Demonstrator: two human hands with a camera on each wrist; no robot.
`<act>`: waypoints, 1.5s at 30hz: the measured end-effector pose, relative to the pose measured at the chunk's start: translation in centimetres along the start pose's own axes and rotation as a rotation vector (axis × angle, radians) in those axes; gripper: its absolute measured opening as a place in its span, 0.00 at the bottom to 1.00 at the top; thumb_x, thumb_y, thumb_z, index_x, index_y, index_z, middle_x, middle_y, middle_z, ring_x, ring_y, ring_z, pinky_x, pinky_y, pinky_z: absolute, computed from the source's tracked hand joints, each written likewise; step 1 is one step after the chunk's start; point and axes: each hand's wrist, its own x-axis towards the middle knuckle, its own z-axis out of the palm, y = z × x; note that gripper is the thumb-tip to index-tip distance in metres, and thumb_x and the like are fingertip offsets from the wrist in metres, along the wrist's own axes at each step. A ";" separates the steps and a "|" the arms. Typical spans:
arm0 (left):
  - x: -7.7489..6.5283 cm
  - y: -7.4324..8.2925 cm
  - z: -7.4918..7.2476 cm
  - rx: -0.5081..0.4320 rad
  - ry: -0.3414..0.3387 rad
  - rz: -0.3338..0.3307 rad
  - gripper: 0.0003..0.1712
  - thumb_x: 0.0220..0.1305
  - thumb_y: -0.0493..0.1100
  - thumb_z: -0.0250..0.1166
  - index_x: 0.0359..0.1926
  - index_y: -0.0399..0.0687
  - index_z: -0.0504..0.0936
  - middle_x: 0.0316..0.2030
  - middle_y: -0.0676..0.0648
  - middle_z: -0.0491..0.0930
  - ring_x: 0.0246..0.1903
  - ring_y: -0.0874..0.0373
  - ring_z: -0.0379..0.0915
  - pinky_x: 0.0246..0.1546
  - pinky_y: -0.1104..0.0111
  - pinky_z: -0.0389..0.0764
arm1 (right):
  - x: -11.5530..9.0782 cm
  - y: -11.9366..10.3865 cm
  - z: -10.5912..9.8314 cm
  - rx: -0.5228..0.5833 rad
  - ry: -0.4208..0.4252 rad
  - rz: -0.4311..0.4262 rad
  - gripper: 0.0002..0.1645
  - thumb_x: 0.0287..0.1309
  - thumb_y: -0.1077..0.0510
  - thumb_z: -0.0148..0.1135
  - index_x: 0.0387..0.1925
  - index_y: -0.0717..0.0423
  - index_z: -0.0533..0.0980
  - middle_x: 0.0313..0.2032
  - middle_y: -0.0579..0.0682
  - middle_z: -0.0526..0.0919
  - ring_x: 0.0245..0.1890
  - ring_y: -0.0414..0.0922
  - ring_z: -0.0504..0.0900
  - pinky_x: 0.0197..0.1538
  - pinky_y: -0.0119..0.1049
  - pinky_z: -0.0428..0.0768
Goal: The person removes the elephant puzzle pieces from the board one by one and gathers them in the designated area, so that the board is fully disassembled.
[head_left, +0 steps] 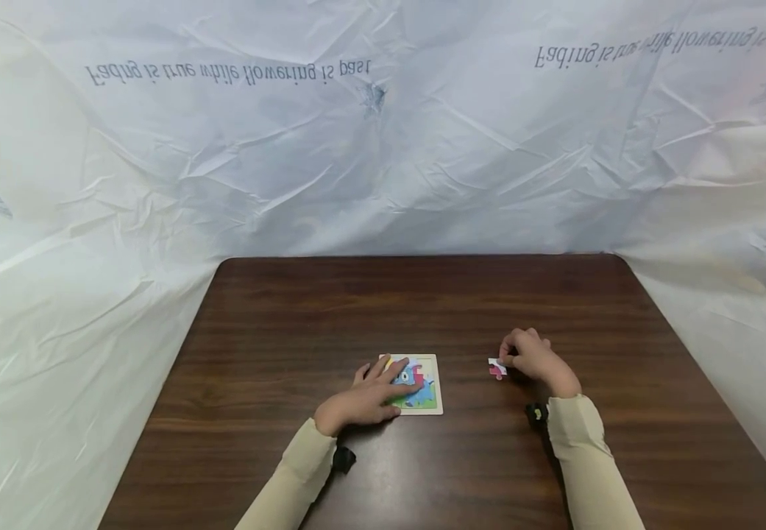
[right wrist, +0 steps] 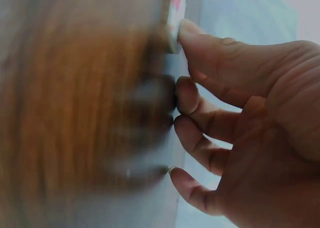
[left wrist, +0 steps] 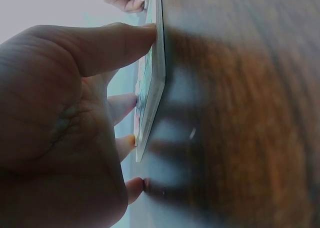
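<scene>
My left hand (head_left: 369, 394) lies with spread fingers over a small jigsaw puzzle in a pale square frame (head_left: 439, 397). Its thumb (left wrist: 142, 38) rests at the frame's near edge in the left wrist view. Blue, green and red parts of the picture show around the fingers, and the rest is hidden beneath them. To the right, my right hand (head_left: 536, 359) pinches a white and pink puzzle piece (head_left: 497, 370) by its side, low over the table. In the right wrist view the thumb is against the piece (right wrist: 176, 23), while the other fingertips curl close to the tabletop.
Both hands work over a dark brown wooden table (head_left: 290, 316) with rounded far corners. A wrinkled white sheet (head_left: 330, 162) with printed lettering hangs behind it and along both sides. A black wrist camera (head_left: 344, 460) sits under the left wrist, another (head_left: 536, 414) at the right.
</scene>
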 end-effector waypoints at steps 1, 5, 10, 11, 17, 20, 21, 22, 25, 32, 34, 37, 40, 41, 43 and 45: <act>0.0 0.1 -0.1 -0.002 -0.001 0.001 0.32 0.75 0.48 0.59 0.77 0.66 0.64 0.81 0.48 0.41 0.78 0.41 0.27 0.70 0.38 0.40 | 0.0 0.0 0.0 0.000 0.001 0.002 0.14 0.62 0.65 0.67 0.21 0.51 0.76 0.33 0.49 0.75 0.41 0.58 0.66 0.47 0.67 0.57; -0.1 0.3 0.0 0.001 0.001 0.001 0.32 0.76 0.48 0.59 0.77 0.65 0.64 0.81 0.48 0.41 0.78 0.41 0.28 0.71 0.38 0.40 | -0.3 0.2 -0.1 -0.003 0.000 -0.006 0.13 0.63 0.63 0.67 0.23 0.50 0.76 0.33 0.48 0.75 0.41 0.56 0.67 0.45 0.64 0.59; -0.2 0.5 0.4 0.016 0.007 0.003 0.32 0.75 0.48 0.59 0.77 0.66 0.64 0.81 0.47 0.42 0.78 0.40 0.29 0.70 0.37 0.42 | -0.8 0.3 -0.9 0.060 0.029 -0.058 0.08 0.65 0.62 0.66 0.29 0.53 0.78 0.34 0.48 0.77 0.35 0.48 0.72 0.42 0.52 0.70; -0.2 0.6 0.4 0.020 0.010 0.004 0.32 0.75 0.48 0.59 0.77 0.66 0.64 0.81 0.47 0.42 0.78 0.40 0.30 0.70 0.37 0.42 | -0.9 0.3 -1.1 0.082 0.049 -0.068 0.07 0.66 0.62 0.66 0.31 0.54 0.79 0.35 0.48 0.78 0.35 0.47 0.73 0.41 0.50 0.72; -0.3 0.4 0.4 0.041 0.012 -0.006 0.32 0.75 0.49 0.59 0.77 0.67 0.64 0.81 0.48 0.41 0.78 0.41 0.29 0.70 0.38 0.42 | -0.8 -1.3 -1.7 0.168 0.121 -0.066 0.10 0.73 0.58 0.59 0.42 0.61 0.82 0.43 0.54 0.82 0.44 0.53 0.81 0.46 0.52 0.78; -0.3 0.2 0.4 0.041 0.004 -0.005 0.32 0.76 0.49 0.59 0.77 0.67 0.63 0.81 0.48 0.40 0.78 0.41 0.28 0.70 0.38 0.41 | -0.5 -2.3 -1.5 0.170 0.135 -0.057 0.13 0.74 0.58 0.57 0.46 0.64 0.82 0.45 0.57 0.83 0.47 0.58 0.81 0.49 0.57 0.78; -0.3 0.1 0.4 0.043 0.003 -0.006 0.32 0.76 0.49 0.58 0.77 0.68 0.62 0.81 0.48 0.40 0.78 0.41 0.28 0.70 0.38 0.41 | -0.3 -2.7 -1.4 0.171 0.148 -0.051 0.14 0.74 0.57 0.57 0.47 0.64 0.82 0.46 0.58 0.83 0.49 0.59 0.81 0.50 0.58 0.77; -0.2 0.0 0.3 0.043 0.002 -0.006 0.33 0.76 0.49 0.58 0.77 0.68 0.62 0.81 0.48 0.40 0.78 0.41 0.28 0.70 0.38 0.41 | -0.2 -3.2 -1.2 0.174 0.163 -0.047 0.14 0.74 0.57 0.58 0.47 0.65 0.82 0.46 0.59 0.83 0.49 0.60 0.81 0.51 0.59 0.77; -0.2 -0.1 0.0 0.042 -0.006 -0.011 0.33 0.76 0.49 0.58 0.77 0.69 0.62 0.81 0.48 0.39 0.78 0.42 0.27 0.71 0.38 0.41 | 0.3 -4.8 -0.4 0.172 0.201 -0.035 0.14 0.73 0.58 0.59 0.48 0.65 0.81 0.49 0.63 0.82 0.51 0.62 0.80 0.53 0.61 0.75; 0.0 -0.2 0.1 0.006 -0.018 -0.031 0.32 0.77 0.49 0.57 0.77 0.70 0.61 0.80 0.42 0.32 0.78 0.43 0.25 0.72 0.41 0.38 | 1.5 -8.1 2.5 0.161 0.192 -0.061 0.20 0.70 0.57 0.61 0.55 0.68 0.78 0.56 0.70 0.75 0.56 0.67 0.72 0.58 0.65 0.68; -0.1 -0.2 0.1 0.001 -0.022 -0.038 0.32 0.77 0.48 0.57 0.77 0.69 0.61 0.80 0.40 0.31 0.78 0.44 0.24 0.72 0.41 0.38 | 1.9 -8.9 3.2 0.165 0.178 -0.068 0.20 0.70 0.57 0.61 0.55 0.67 0.78 0.57 0.69 0.75 0.59 0.68 0.70 0.59 0.67 0.66; -0.2 -0.2 0.0 -0.008 -0.024 -0.038 0.32 0.77 0.48 0.57 0.77 0.68 0.61 0.80 0.39 0.30 0.78 0.44 0.23 0.72 0.41 0.37 | 2.3 -9.8 4.3 0.168 0.158 -0.070 0.18 0.70 0.56 0.61 0.54 0.64 0.80 0.57 0.67 0.75 0.60 0.68 0.69 0.58 0.71 0.63; -0.3 -0.1 -0.1 -0.021 -0.029 -0.033 0.32 0.77 0.48 0.57 0.77 0.68 0.61 0.80 0.39 0.30 0.78 0.44 0.23 0.72 0.41 0.37 | 2.6 -10.3 5.5 0.149 0.138 -0.079 0.14 0.70 0.56 0.61 0.51 0.60 0.82 0.56 0.64 0.77 0.59 0.67 0.69 0.55 0.73 0.62; -0.3 -0.1 -0.1 -0.025 -0.032 -0.032 0.32 0.77 0.48 0.57 0.77 0.68 0.61 0.80 0.39 0.30 0.78 0.44 0.23 0.72 0.41 0.36 | 2.7 -10.4 5.9 0.138 0.128 -0.084 0.14 0.70 0.56 0.61 0.50 0.59 0.83 0.56 0.63 0.77 0.59 0.67 0.70 0.54 0.73 0.61; -0.3 0.0 -0.1 -0.021 -0.036 -0.032 0.32 0.77 0.49 0.57 0.78 0.68 0.60 0.80 0.39 0.30 0.78 0.44 0.23 0.72 0.41 0.36 | 2.8 -10.7 6.6 0.113 0.105 -0.085 0.13 0.70 0.56 0.61 0.50 0.57 0.84 0.56 0.62 0.77 0.59 0.67 0.69 0.53 0.72 0.62; -0.3 0.1 -0.1 -0.019 -0.039 -0.032 0.33 0.77 0.49 0.57 0.78 0.68 0.60 0.80 0.40 0.30 0.78 0.44 0.24 0.72 0.41 0.37 | 2.9 -11.0 7.2 0.096 0.075 -0.089 0.13 0.70 0.56 0.62 0.50 0.57 0.84 0.56 0.62 0.76 0.59 0.67 0.68 0.52 0.70 0.62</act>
